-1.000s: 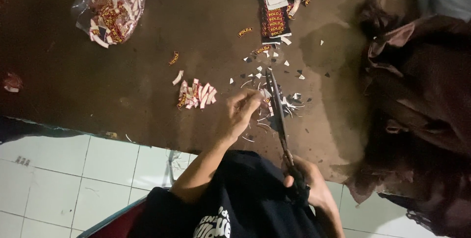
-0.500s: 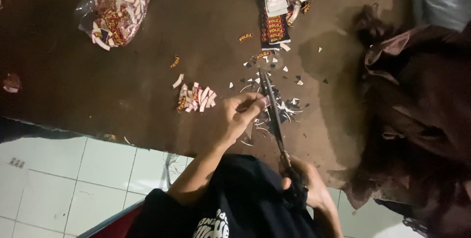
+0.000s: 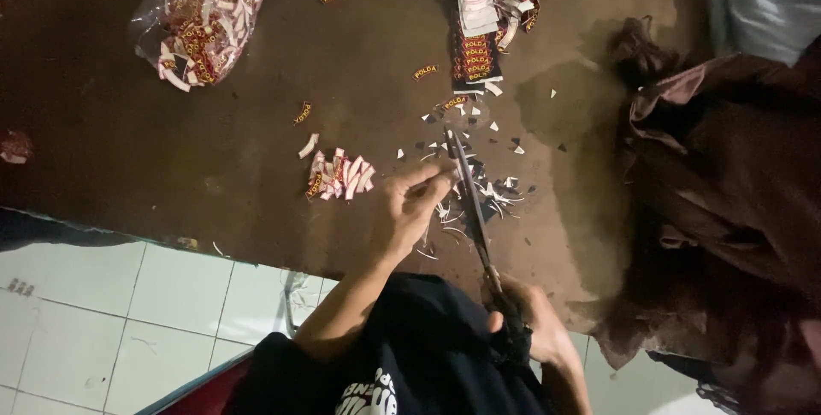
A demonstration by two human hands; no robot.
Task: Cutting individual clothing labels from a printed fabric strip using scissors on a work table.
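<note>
I see a clear plastic bag of small red-and-white woven labels [image 3: 203, 17] lying at the far left of my brown table. A stacked strip of dark red labels with yellow lettering [image 3: 475, 51] lies at top centre. A small loose pile of cut red-and-white labels [image 3: 340, 176] sits just left of my left hand [image 3: 410, 205].

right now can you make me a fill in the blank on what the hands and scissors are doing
1. The right hand grips the handles of the ____.
2. The left hand pinches a small piece beside the scissors' ____.
3. A clear bag of labels lies at the table's far ____ side.

Missing words: scissors; blades; left
</note>
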